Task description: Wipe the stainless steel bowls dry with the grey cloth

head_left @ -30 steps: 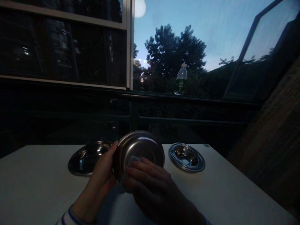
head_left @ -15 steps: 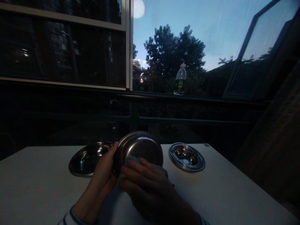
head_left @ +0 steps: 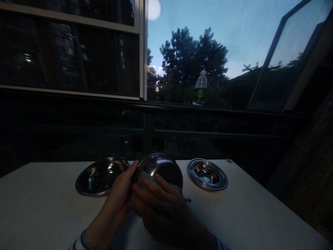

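Observation:
A shiny metal bowl [head_left: 166, 170] is tilted up above the white table, its rounded underside facing me. My left hand [head_left: 121, 189] grips its left rim, thumb along the edge. Across the lower part of the underside lies my right hand [head_left: 158, 205], closed over a greyish cloth [head_left: 148, 176] and pressing it on the metal. Most of the cloth is hidden under the fingers. Just left of my left hand rests a wide metal bowl [head_left: 97, 177], open side up. To the right sits a stack of smaller metal bowls [head_left: 206, 173].
The white table [head_left: 249, 211] ends at a dark window wall. A plastic bottle [head_left: 200, 88] with a green label stands on the window ledge. Below the held bowl's right side, a small dark object [head_left: 187, 200] shows on the table.
The held bowl has shifted slightly right and down, and both hands have moved with it. The right hand still presses the cloth on the underside. The other bowls have stayed put.

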Demonstrator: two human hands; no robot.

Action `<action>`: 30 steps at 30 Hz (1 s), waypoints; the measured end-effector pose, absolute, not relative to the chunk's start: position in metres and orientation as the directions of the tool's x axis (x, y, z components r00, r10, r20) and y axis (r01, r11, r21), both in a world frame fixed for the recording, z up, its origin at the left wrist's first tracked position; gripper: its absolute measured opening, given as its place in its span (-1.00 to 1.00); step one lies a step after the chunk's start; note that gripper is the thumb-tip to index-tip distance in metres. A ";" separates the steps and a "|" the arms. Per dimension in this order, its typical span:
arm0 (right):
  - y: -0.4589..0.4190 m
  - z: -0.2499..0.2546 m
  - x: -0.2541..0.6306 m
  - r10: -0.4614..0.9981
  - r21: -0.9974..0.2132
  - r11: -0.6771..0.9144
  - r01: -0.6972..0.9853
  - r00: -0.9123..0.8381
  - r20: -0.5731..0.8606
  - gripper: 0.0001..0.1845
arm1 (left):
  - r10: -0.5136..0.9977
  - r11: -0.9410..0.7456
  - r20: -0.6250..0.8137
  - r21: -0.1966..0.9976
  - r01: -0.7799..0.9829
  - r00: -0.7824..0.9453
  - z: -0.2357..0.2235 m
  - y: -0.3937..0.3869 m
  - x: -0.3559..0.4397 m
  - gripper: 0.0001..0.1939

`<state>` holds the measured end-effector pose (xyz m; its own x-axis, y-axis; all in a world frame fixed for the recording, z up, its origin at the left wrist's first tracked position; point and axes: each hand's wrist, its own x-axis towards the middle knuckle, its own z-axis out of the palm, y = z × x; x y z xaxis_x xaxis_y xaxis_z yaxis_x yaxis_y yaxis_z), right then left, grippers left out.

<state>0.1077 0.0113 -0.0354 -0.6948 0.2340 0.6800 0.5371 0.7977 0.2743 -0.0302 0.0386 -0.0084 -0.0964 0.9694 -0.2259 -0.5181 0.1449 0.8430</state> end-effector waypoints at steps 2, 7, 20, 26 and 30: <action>0.015 -0.032 0.113 0.277 0.223 0.778 0.587 -0.640 0.717 -0.63 | 0.970 0.147 -0.227 0.831 -0.536 -0.087 -0.009 0.037 -0.025 -0.89; 0.020 -0.033 0.120 0.335 0.140 0.720 0.679 -0.517 0.788 -0.63 | 0.969 0.157 -0.235 0.831 -0.533 -0.081 -0.011 0.035 -0.019 -0.89; 0.034 -0.030 0.132 0.428 -0.011 0.702 0.712 -0.410 0.806 -0.63 | 0.971 0.147 -0.216 0.881 -0.451 -0.105 -0.011 0.030 -0.014 -0.84; 0.047 -0.034 0.147 0.550 -0.281 0.653 0.704 -0.184 0.815 -0.64 | 0.971 0.160 -0.221 0.887 -0.434 -0.095 -0.012 0.033 -0.022 -0.84; 0.038 -0.029 0.139 0.458 -0.105 0.694 0.712 -0.324 0.828 -0.62 | 0.967 0.148 -0.227 0.872 -0.467 -0.116 -0.015 0.035 -0.021 -0.82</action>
